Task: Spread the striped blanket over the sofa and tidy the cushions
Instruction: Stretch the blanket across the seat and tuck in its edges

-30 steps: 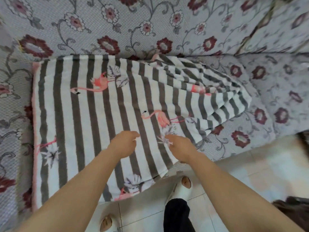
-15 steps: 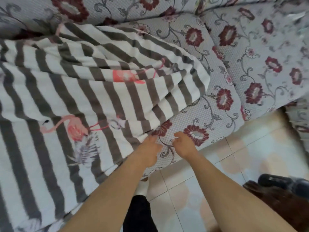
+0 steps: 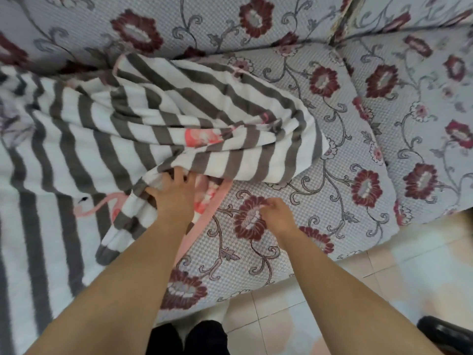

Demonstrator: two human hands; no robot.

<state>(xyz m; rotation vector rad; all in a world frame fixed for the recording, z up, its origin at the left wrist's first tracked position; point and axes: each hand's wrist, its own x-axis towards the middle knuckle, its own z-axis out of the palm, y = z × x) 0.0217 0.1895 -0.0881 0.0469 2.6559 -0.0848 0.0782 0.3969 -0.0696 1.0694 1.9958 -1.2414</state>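
Note:
The striped blanket [image 3: 84, 139], grey and white with pink flamingos, covers the left part of the floral sofa seat [image 3: 340, 155]. Its right part lies bunched in a thick fold. My left hand [image 3: 174, 193] grips the lower edge of that fold, its fingers tucked under the cloth. A pink underside shows just right of this hand. My right hand [image 3: 275, 213] rests on the bare floral seat with its fingers curled, pinching at the sofa cover; whether it holds any cloth is unclear.
The sofa back [image 3: 204, 24] runs along the top, and a second seat cushion [image 3: 422, 103] lies at the right. Tiled floor [image 3: 358, 303] is below the seat edge, with my dark trouser legs [image 3: 202, 339] and a dark object [image 3: 448, 334] at bottom right.
The view shifted and both hands reached forward onto the seat. My left hand went from the blanket's front edge to the bunched fold and took hold of it. The right hand now sits on the sofa cover.

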